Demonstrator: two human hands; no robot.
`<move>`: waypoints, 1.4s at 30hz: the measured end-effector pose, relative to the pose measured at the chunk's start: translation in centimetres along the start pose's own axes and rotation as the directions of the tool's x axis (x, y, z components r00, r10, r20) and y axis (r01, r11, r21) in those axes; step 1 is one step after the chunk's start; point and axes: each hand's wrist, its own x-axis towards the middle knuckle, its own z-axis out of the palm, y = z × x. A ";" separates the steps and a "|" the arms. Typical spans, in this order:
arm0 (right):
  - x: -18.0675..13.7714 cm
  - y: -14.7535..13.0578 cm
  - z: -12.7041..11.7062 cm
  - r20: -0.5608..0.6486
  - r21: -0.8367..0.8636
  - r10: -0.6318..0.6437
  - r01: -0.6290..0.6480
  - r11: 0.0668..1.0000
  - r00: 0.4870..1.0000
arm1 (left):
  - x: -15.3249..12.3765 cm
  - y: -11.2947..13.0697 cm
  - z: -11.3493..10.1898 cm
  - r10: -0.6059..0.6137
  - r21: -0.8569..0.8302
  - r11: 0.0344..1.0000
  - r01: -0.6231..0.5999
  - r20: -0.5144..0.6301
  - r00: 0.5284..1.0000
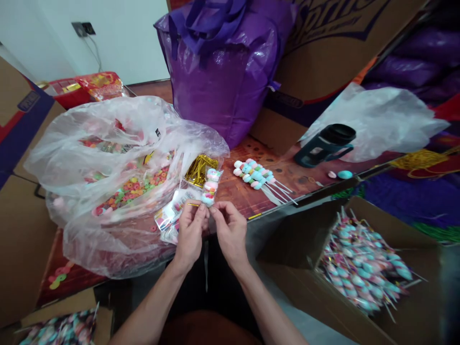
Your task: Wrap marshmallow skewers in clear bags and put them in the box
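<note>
My left hand is closed in a pinch at the base of a wrapped marshmallow skewer. The candy stands upright in a clear wrapper, with pink and white marshmallows and colourful rings. A gold twist tie sticks out leftward from the left fingers. My right hand pinches the same wrapper base from the other side; the fingertips nearly meet, partly hiding the tie. The white stick hangs below the hands. Behind them lies a pile of gold twist ties, with clear printed wrappers on the left.
Unwrapped marshmallow skewers lie right on the table. A big clear plastic bag holds candy rings. Behind are a purple bag and dark tumbler. Cardboard boxes of finished skewers stand lower right and lower left.
</note>
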 end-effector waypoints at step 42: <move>-1.0 -1.0 -3.8 0.144 -0.417 -0.462 0.477 0.774 0.875 | -0.9 0.3 0.9 -0.420 -0.095 0.894 0.438 0.165 0.892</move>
